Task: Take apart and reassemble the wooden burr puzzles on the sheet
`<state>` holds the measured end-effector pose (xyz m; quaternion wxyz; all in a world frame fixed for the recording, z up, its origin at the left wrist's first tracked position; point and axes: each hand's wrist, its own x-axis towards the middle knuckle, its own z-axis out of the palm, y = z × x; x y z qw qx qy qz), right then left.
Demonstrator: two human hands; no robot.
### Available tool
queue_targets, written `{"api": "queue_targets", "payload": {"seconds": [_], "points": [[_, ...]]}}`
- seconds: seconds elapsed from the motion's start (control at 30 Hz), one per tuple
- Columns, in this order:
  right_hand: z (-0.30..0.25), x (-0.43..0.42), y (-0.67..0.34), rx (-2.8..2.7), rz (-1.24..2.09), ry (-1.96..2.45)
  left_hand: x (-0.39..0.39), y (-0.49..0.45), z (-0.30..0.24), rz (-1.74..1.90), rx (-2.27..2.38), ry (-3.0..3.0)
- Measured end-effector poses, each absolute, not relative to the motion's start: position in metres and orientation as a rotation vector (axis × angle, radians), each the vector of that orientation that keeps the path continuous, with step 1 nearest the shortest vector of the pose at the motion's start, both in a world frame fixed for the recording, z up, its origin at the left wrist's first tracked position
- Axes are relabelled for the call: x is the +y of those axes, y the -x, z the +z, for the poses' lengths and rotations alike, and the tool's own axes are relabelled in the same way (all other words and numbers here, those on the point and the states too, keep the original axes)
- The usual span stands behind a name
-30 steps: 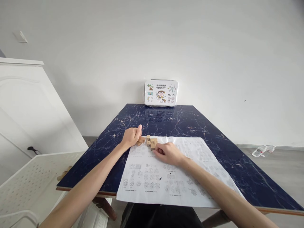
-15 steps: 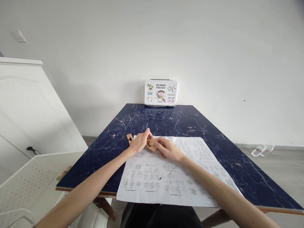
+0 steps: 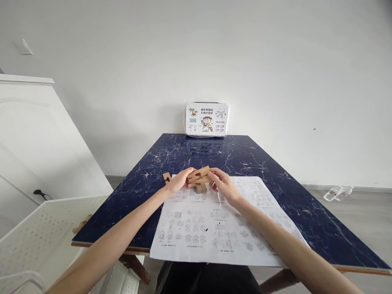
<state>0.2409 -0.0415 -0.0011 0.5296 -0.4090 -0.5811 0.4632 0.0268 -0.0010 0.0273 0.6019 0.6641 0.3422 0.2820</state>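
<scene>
Between my two hands are notched wooden puzzle pieces (image 3: 199, 174), light brown and lying at a slant to each other. My left hand (image 3: 180, 182) grips their left end, with some of its fingers hidden behind the wood. The thumb and fingers of my right hand (image 3: 224, 185) pinch the right end. Just below them a wooden block (image 3: 201, 188) shows; whether it touches the held pieces I cannot tell. Another notched piece (image 3: 167, 177) lies left of my left hand. Under my hands is a printed instruction sheet (image 3: 196, 254) with rows of small diagrams.
A white cartoon-printed case (image 3: 207, 119) stands at the back of the blue marbled table (image 3: 147, 163), against the wall. To the left are a white perforated basket (image 3: 27, 228) and a white cabinet (image 3: 45, 134). Clear plastic bottles (image 3: 337, 193) lie on the floor at right.
My hands have turned and raised the wooden pieces, so their slotted faces now show. My right hand has shifted slightly up and right. The piece at far left has stayed put.
</scene>
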Motion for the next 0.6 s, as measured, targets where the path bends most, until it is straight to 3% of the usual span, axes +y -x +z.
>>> {"api": "queue_targets", "payload": {"seconds": [0.37, 0.6], "points": [[-0.005, -0.033, -0.249, -0.976, 1.237, 0.917, -0.009, -0.028, 0.030, 0.603, 0.623, -1.475], [-0.005, -0.029, -0.260, -0.815, 1.277, 0.886, 0.003, -0.026, 0.020, 0.833, 0.768, -1.294]]}}
